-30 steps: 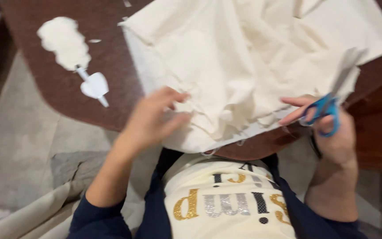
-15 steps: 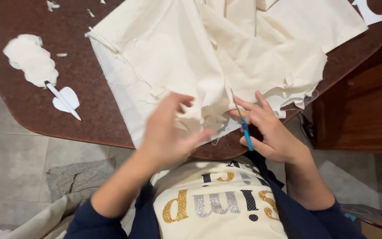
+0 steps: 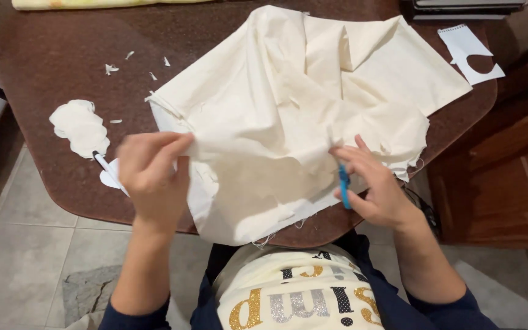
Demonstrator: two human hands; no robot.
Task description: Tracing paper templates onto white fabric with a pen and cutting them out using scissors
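The left hand (image 3: 150, 177) was closed on the near left edge of the cream cloth (image 3: 288, 128), fingers pinching a fold and lifting it slightly off the table, which seemed meant to keep that part of the fabric taut. The right hand (image 3: 371, 186) was wrapped around blue-handled scissors (image 3: 343, 186), held upright against the cloth's middle front, apparently so the blades met the stretched edge; the blades themselves were hidden by fingers and fabric. The two hands stood well apart, with the rumpled cloth spanning between them.

The cloth lay heaped across the brown table (image 3: 62, 55), its frayed near edge hanging over the rim toward the person's lap. To the left of the left hand sat a cut cream scrap (image 3: 80, 127), and just beside it a pen (image 3: 102, 162) lying on a small white paper shape (image 3: 111, 177). Tiny snippets (image 3: 131, 63) dotted the tabletop beyond. At the far right corner lay a white paper sheet (image 3: 469, 52) with a curved piece cut out.
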